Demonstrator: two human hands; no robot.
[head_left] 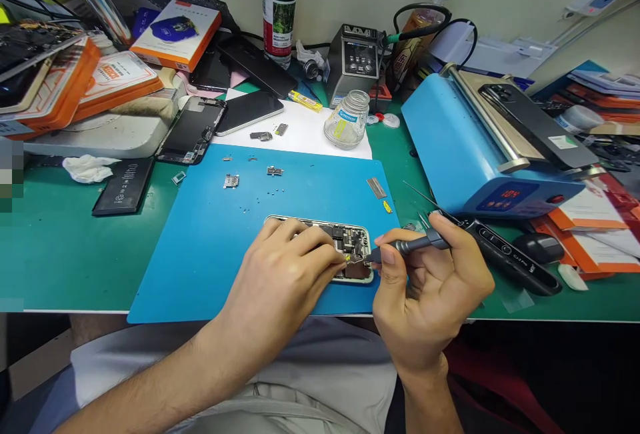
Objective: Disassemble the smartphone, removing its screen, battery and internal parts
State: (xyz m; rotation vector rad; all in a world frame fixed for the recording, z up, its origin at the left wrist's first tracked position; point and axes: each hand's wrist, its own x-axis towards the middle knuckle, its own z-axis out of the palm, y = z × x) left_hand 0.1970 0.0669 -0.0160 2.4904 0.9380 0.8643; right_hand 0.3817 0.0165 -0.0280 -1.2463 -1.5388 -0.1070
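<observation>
An opened phone (350,234), its inner board and parts exposed, lies on the blue mat (200,247) in front of me. My left hand (287,264) rests over the phone's left part and hides much of it. Its fingertips pinch a small metal part (356,260) with a yellow spot at the phone's right end. In my right hand (430,281) is a grey screwdriver (410,245), held nearly level between thumb and fingers. The screwdriver's tip points left and meets or nearly meets the small metal part; exact contact is too small to tell.
Tiny screws (275,192) and small metal parts (231,181) dot the mat. Behind stand a glass jar (347,121), a soldering station (353,64) and a bottle (279,21). A blue heating machine (450,147) and black pen tool (515,257) lie right; a battery (123,186) lies left.
</observation>
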